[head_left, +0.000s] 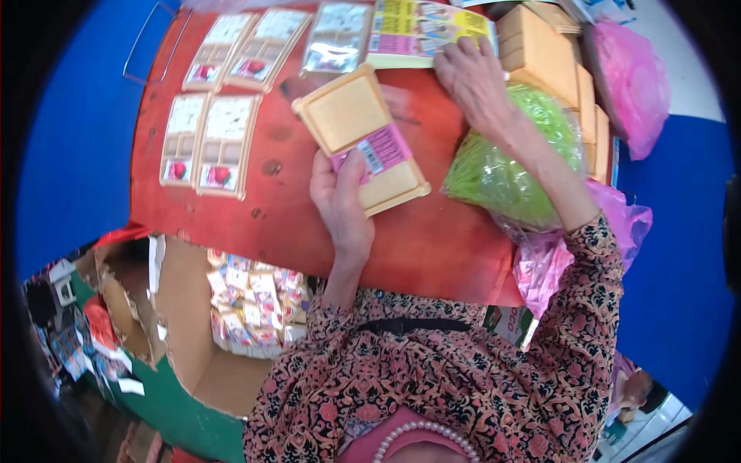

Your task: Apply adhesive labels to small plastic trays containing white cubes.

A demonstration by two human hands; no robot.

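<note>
My left hand (343, 204) grips a shallow beige plastic tray (345, 116) with a pink-purple label (380, 154) across its lower middle. The tray is tilted over the red table, thumb on the label side. My right hand (476, 85) reaches to the far side, its slightly bent fingers apart and resting on a stack of yellow and pink printed cards (413, 38). Left of that stack lies a clear-wrapped compartment tray (337, 37). Several filled trays (224, 147) with white pieces and a red picture stand in two rows at the left.
A clear bag of green shredded filler (525, 154) lies under my right forearm. Stacked beige trays (536, 58) and pink plastic bags (629, 85) stand at the right. Below the table's left front edge, an open cardboard box (181, 309) holds many small packets (258, 297).
</note>
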